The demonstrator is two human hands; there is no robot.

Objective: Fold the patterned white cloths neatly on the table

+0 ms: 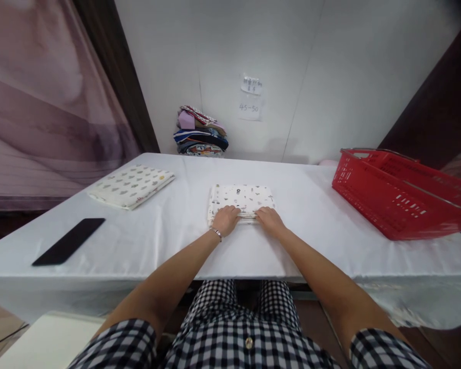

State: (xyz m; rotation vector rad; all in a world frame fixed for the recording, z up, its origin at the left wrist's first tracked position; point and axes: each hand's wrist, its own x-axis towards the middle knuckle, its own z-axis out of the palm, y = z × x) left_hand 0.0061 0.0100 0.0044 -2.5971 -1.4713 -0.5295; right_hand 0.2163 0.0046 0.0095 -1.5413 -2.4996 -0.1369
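Head view: red plastic slatted basket (399,200) sits at the bench's (169,241) right, contents hidden. White folded patterned cloth (241,200) lies mid-bench, long axis left-right. Left hand (226,219) and right hand (269,219) rest palm-down on its near edge, arms outstretched, fingers together, pressing flat.

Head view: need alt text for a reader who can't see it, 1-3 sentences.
A person's left hand and right hand rest palms-down on the near edge of a folded white patterned cloth on a white-covered table. A second folded cloth and a black phone lie to the left, a red basket to the right, a stack of folded fabrics by the wall.
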